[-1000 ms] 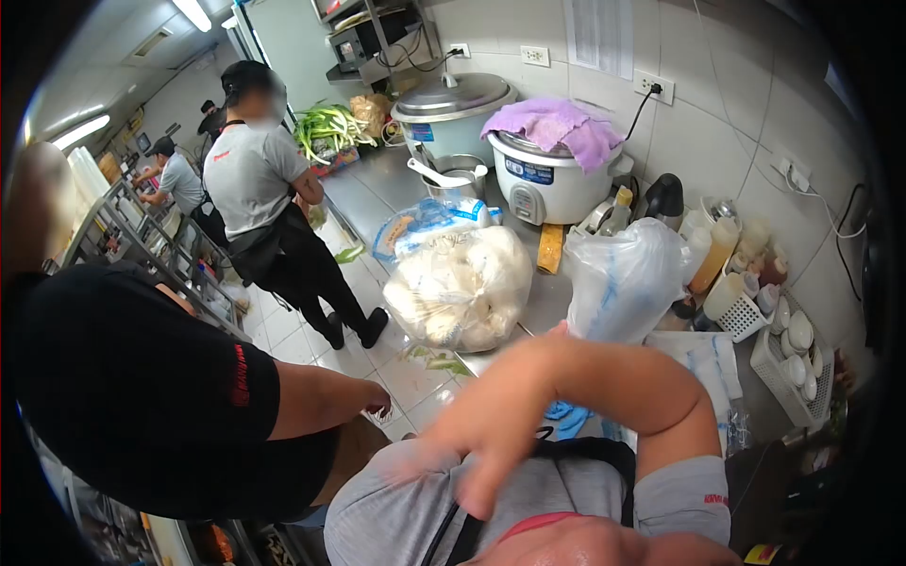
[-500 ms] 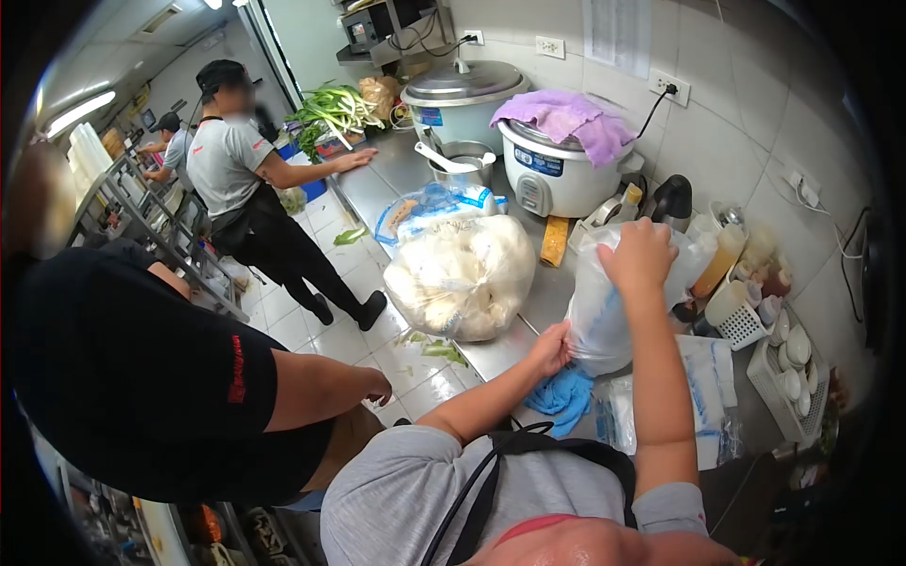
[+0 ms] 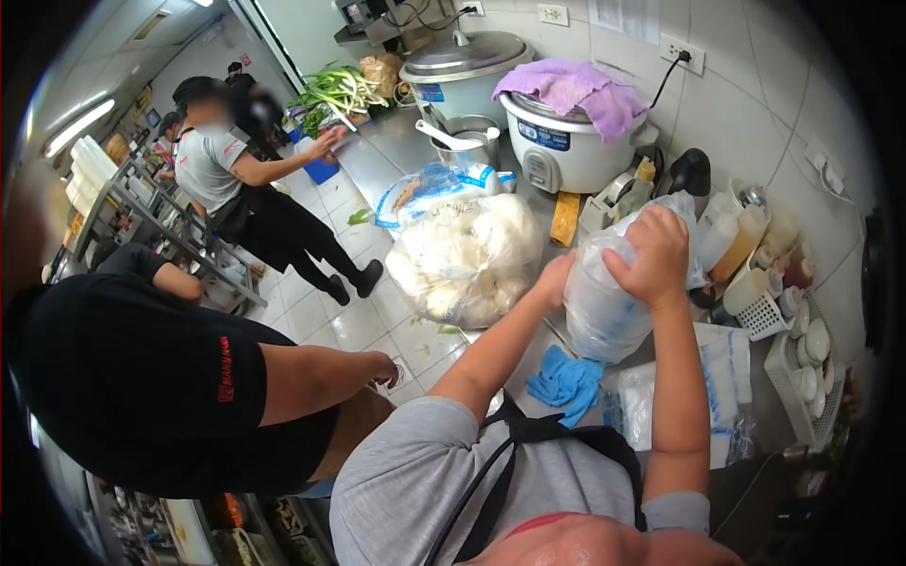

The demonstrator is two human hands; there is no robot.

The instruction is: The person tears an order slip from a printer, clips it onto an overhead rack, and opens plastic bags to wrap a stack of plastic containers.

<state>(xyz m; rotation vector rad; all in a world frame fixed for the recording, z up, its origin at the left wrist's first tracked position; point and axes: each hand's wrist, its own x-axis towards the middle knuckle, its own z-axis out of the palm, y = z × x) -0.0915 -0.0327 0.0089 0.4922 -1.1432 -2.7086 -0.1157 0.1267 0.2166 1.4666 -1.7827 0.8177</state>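
Observation:
A clear plastic bag [image 3: 609, 321], bulky and see-through with a bluish tint, stands at the counter's edge in front of me. My right hand [image 3: 655, 257] is closed around its upper part, fingers curled over the plastic. At the bag's upper left side, my left hand [image 3: 558, 280] grips its edge, some fingers hidden. What the bag contains, if anything, I cannot make out. Just left of it sits a large tied plastic bag of pale, rounded pieces [image 3: 464, 264]. A crumpled blue cloth [image 3: 564, 385] lies below, beside flat plastic bags [image 3: 725, 385].
Behind are a rice cooker [image 3: 566, 151] under a purple towel [image 3: 573, 87], a larger cooker [image 3: 464, 71] and a metal pot [image 3: 472, 141]. Bottles [image 3: 746, 236] and a basket of white spoons [image 3: 807, 377] line the right. A co-worker in black [image 3: 151, 377] stands close left.
My left hand has moved up the bag's side, and my right hand has closed further over its top. The co-worker in grey has lifted a hand off the counter.

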